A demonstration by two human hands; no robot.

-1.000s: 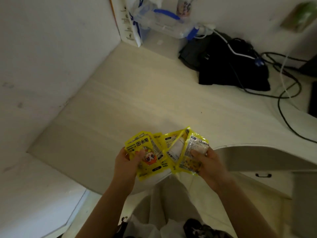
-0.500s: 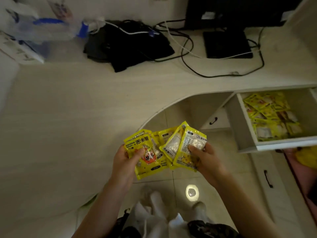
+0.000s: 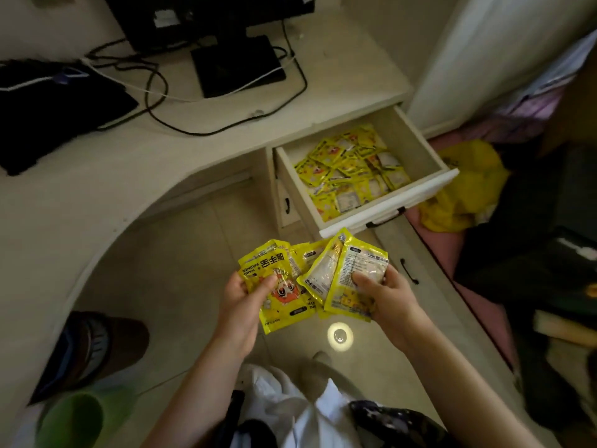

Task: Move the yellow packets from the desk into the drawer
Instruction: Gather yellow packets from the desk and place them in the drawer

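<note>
Both hands hold a fan of several yellow packets (image 3: 284, 295) over the tiled floor, below the desk's curved edge. My left hand (image 3: 244, 302) grips the packets on the left, thumb on the printed front. My right hand (image 3: 386, 295) grips the ones on the right, thumb on a packet's pale back. The white drawer (image 3: 387, 210) stands pulled open just up and right of the packets. Many more yellow packets (image 3: 349, 173) lie inside it.
The pale desk (image 3: 97, 176) curves around the left and back, carrying a monitor stand (image 3: 235, 66), black cables (image 3: 168, 101) and a black cloth (image 3: 48, 108). A shut drawer with a black handle (image 3: 408, 271) is below the open one. A yellow bag (image 3: 465, 189) lies to the right.
The view has swung right, from the desk's left corner to the open drawer. My hands keep the same grip on the fanned packets, which are now close to the drawer's front.
</note>
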